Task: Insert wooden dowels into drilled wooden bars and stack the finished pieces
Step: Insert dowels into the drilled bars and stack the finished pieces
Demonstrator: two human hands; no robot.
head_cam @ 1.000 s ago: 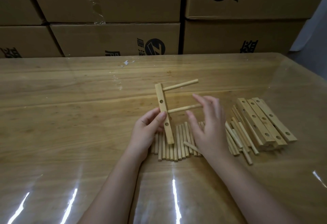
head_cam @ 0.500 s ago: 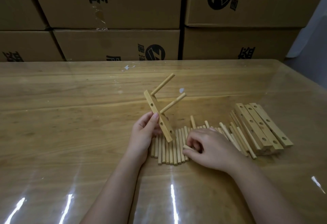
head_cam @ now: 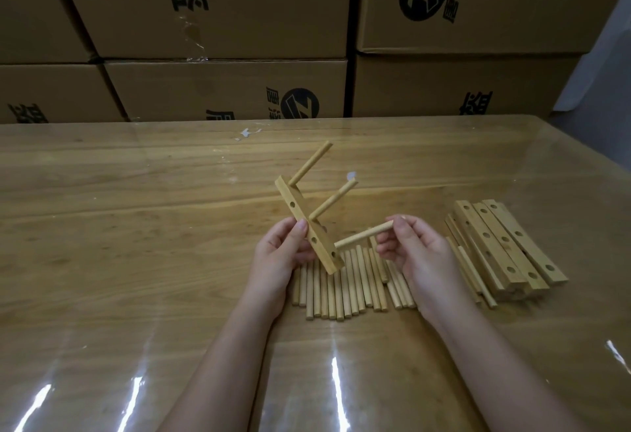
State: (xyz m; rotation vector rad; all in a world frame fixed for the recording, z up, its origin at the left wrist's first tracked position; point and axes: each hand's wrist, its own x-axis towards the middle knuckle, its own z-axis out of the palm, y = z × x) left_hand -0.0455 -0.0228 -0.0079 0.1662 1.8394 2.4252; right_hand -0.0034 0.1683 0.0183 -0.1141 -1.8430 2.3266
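- The left hand (head_cam: 280,254) held the drilled bar (head_cam: 305,216) clear of the table (head_cam: 136,226), its fingers (head_cam: 301,226) curled round the middle of the bar with the thumb pressed at the near edge.
- The bar's long axis was tilted; its upper end leaned up and to the left, and its lower end hung just above the loose dowels (head_cam: 348,281) lying side by side on the table.
- Two seated dowels (head_cam: 334,202) stood square out of the bar, parallel and pointing up to the right; open holes showed along the face between and below them.
- The right hand (head_cam: 420,254) pinched a third dowel (head_cam: 362,235) by its right end between thumb and fingers (head_cam: 402,226); its long axis ran nearly level, rising slightly rightward, with its left end meeting the bar near the lowest hole; how deep it sat could not be told.
- The dowel looked light, stiff and smooth; I would judge an end pinch right for steering it, though a hold nearer the hole would resist bending if the fit was tight.
- The bar seemed rigid and light; gripping it mid-length kept the holes uncovered and braced it against the push.
- A stack of bars (head_cam: 505,244) lay to the right, well apart from the hands, long axes running away and leftward; cardboard boxes (head_cam: 222,90) stood behind the table.
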